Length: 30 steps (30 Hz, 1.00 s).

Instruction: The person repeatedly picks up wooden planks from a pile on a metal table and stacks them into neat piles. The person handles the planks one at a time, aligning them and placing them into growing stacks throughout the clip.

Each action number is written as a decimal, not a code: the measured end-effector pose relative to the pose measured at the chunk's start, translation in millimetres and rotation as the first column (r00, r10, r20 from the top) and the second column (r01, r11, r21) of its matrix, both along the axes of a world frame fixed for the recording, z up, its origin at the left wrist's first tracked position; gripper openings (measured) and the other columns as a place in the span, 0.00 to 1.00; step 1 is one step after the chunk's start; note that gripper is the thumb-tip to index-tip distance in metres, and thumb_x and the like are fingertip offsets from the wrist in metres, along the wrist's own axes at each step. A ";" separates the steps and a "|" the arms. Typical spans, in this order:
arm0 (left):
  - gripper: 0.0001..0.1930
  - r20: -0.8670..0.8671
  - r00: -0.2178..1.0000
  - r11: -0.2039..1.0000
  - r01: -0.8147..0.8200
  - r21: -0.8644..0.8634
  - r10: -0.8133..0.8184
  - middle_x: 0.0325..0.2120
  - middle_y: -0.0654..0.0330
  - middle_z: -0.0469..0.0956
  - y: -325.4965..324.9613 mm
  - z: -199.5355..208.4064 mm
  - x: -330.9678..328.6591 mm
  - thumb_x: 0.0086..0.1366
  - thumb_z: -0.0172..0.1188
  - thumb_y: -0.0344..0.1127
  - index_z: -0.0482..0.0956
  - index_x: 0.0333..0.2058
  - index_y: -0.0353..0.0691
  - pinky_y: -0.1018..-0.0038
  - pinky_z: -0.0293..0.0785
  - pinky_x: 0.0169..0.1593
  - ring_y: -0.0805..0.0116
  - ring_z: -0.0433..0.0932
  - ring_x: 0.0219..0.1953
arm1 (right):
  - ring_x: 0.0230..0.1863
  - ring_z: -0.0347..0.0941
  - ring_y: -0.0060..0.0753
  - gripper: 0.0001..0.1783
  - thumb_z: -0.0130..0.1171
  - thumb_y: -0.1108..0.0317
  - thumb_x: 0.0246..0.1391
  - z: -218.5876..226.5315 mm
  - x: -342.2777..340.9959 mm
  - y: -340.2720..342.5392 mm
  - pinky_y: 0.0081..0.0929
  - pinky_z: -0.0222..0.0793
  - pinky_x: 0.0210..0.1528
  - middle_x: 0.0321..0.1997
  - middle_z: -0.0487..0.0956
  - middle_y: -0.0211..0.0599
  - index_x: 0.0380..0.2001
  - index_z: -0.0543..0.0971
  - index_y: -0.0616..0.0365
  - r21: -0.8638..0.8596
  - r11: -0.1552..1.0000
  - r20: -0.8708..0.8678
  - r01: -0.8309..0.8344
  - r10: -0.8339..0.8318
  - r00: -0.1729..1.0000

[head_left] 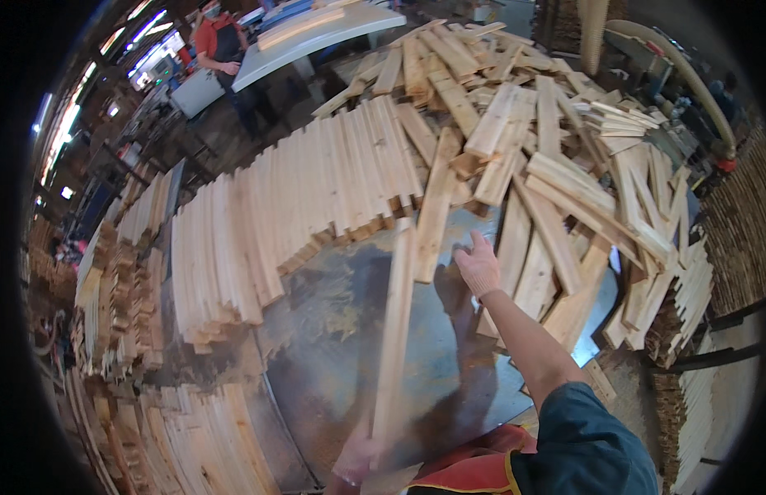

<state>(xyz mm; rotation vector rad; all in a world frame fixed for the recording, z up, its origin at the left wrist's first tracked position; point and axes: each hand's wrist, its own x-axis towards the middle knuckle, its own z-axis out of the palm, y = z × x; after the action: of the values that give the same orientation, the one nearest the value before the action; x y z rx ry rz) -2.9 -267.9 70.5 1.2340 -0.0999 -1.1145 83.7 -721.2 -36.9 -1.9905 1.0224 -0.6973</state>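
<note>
Your left hand (358,459) is clamped on the near end of a plank (393,322) stretching forward from it; your right hand (479,266), fingers apart, hovers between loose boards (435,223).

Row of boards (317,177) on table (329,338), heap of boards (492,124) right, 1 person (227,43) behind

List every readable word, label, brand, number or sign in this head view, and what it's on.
None can be read.
Plank in the left hand: no lettering visible.
Board row and loose pile: wood grain and knots, no legible marks.
Metal tabletop: dust and glare, no lettering visible.
Red apron: yellow edging, no legible text.
Background at upper left: too small and blurred to tell.
</note>
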 end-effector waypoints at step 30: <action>0.25 0.667 0.086 0.481 0.761 0.436 -0.740 0.40 0.45 0.84 141.8 -16.4 5.9 0.57 0.72 0.44 0.80 0.49 0.35 0.54 0.79 0.47 0.48 0.84 0.44 | 0.67 0.75 0.43 0.35 0.62 0.52 0.62 32.9 -209.1 374.5 0.38 0.67 0.71 0.68 0.79 0.45 0.70 0.73 0.51 0.503 0.372 0.119 -0.780 0.864 0.489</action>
<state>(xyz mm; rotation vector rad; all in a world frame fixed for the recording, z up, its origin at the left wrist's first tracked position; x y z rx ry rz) 3.0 -126.1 54.1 1.6332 -1.6966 -1.2738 -125.3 -346.7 -3.9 -1.7651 0.0983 0.3100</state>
